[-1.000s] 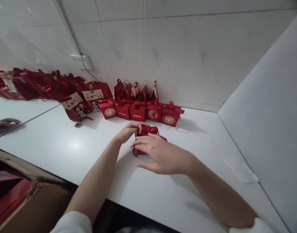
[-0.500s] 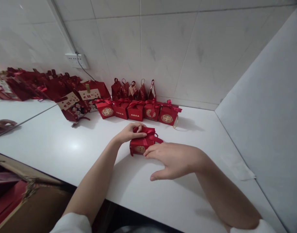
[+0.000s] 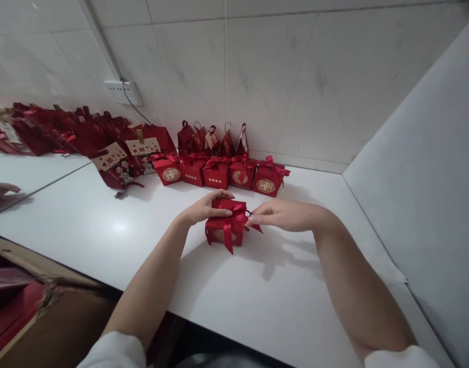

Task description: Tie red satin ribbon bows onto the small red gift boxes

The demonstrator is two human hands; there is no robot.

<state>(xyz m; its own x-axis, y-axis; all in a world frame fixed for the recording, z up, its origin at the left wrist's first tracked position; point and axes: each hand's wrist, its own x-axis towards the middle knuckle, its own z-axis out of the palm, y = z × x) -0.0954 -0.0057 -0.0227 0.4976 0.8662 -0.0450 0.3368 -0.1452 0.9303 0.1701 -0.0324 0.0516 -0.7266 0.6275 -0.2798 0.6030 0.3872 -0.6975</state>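
Observation:
A small red gift box (image 3: 214, 225) with a gold emblem on its front stands on the white table in front of me. A red ribbon (image 3: 228, 236) is tied in a bow on its top, with one tail hanging down the front. My left hand (image 3: 203, 208) holds the box from the left, thumb on the top and fingers round the far side. At the box's right side, my right hand (image 3: 282, 213) has its fingers pinched together on the ribbon near a tail and a thin dark red cord. The fingertips partly hide what they grip.
Behind stand a row of similar red boxes (image 3: 216, 176) and several small looped bags (image 3: 227, 143). More red bags (image 3: 84, 135) crowd the left. Another person's hand (image 3: 2, 193) rests at the left edge. An open cardboard box (image 3: 65, 317) is at lower left; a white panel (image 3: 422, 168) borders the right.
My right hand has moved from the box's front up to its right side, and its fingers have closed. A ribbon tail now hangs over the front. My left hand stays on the box.

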